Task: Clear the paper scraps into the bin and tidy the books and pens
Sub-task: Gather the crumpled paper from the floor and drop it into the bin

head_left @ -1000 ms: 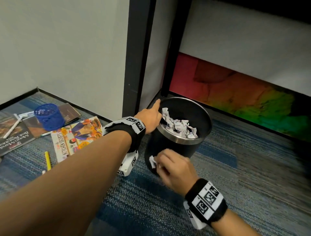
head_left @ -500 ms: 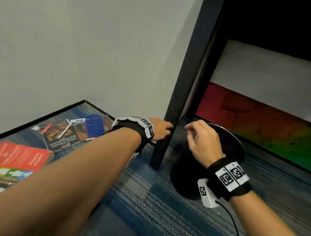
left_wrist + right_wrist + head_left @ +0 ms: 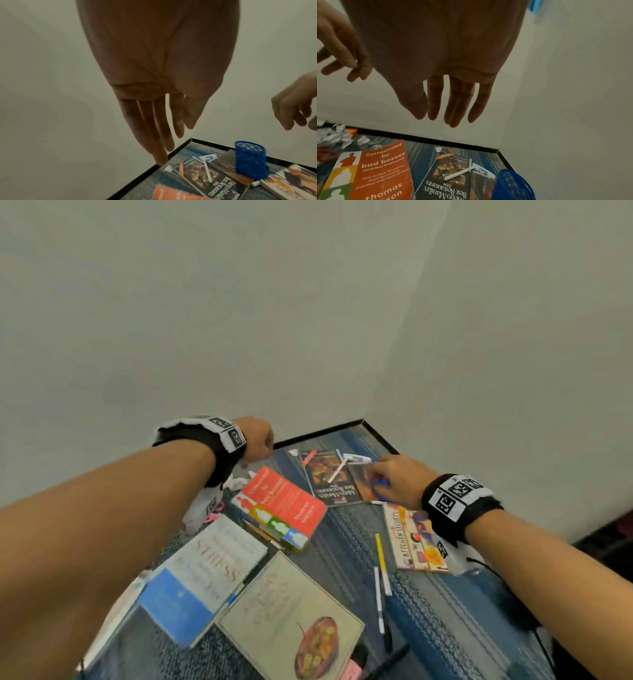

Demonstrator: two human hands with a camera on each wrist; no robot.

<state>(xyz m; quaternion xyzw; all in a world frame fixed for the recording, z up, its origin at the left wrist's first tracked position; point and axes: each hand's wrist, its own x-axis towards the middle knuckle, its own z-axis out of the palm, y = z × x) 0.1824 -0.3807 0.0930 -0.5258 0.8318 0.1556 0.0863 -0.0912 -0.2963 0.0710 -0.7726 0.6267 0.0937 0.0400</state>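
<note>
Both hands hover over a carpet corner strewn with books and pens. My left hand [image 3: 262, 440] hangs empty with straight fingers [image 3: 164, 135], above crumpled paper scraps [image 3: 236, 481] [image 3: 334, 135]. My right hand [image 3: 383, 481] is also empty, fingers [image 3: 453, 108] straight, just above the blue mesh pen holder [image 3: 250, 159] [image 3: 513, 185], which it partly hides in the head view. An orange book [image 3: 284, 505] [image 3: 376, 173] lies between the hands. Beside it, a white pen [image 3: 337, 472] [image 3: 206, 170] rests on a dark restaurant guide [image 3: 329, 477] [image 3: 450, 180]. The bin is out of view.
Nearer me lie a Kitchen Secrets book [image 3: 414, 539], a Stress book [image 3: 205, 573] and a cookbook [image 3: 291, 618]. A yellow pen [image 3: 382, 559], a white pen [image 3: 378, 597] and a black marker [image 3: 394, 659] lie loose on the carpet. Two walls with a black skirting [image 3: 318, 433] close the corner.
The view has swung from the bin to the book corner. Both hands left the bin; the right hand no longer pinches the paper scrap and now hangs empty over the pen holder.
</note>
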